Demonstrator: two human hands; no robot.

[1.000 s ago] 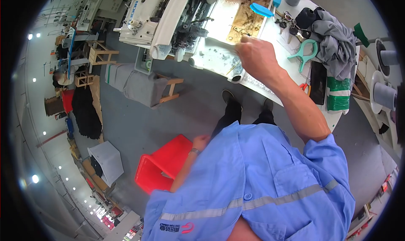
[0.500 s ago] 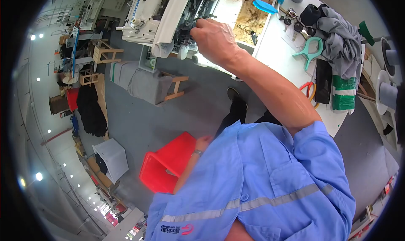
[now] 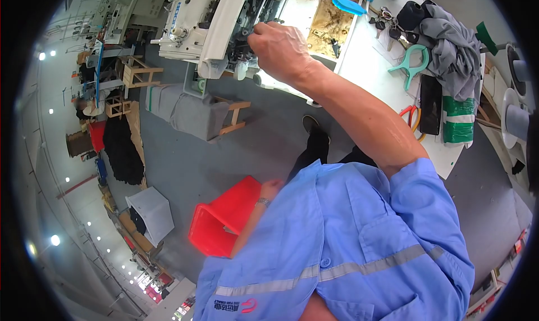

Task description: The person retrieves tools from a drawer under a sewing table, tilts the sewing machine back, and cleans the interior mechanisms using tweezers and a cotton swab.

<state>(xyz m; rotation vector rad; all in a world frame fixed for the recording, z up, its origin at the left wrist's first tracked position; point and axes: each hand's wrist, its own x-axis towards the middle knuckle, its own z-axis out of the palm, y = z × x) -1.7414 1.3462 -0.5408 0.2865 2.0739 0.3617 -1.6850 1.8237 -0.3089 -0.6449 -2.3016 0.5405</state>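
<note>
My right hand [image 3: 279, 48] is closed at the open mechanism [image 3: 247, 40] of a white sewing machine [image 3: 193, 23]; its fingertips meet the metal parts, and whatever they pinch is too small to make out. Low beside my body, my left hand [image 3: 272, 188] hangs over the red bin [image 3: 224, 211], with a watch on the wrist and its fingers mostly hidden. Right of my right hand lies an opened, oil-stained compartment [image 3: 331, 17] in the white table [image 3: 373, 68].
On the table are a blue brush [image 3: 348, 6], keys [image 3: 387, 24], a green clamp [image 3: 411, 67], red-handled cutters [image 3: 411, 117], a black phone [image 3: 430, 105], grey cloth [image 3: 455, 54] and a green-white roll [image 3: 458, 119]. A cloth-covered bench [image 3: 188, 110] stands left.
My right hand has moved left from the table's front edge beside the compartment to the machine's mechanism, and stays there closed. My left hand has hardly moved.
</note>
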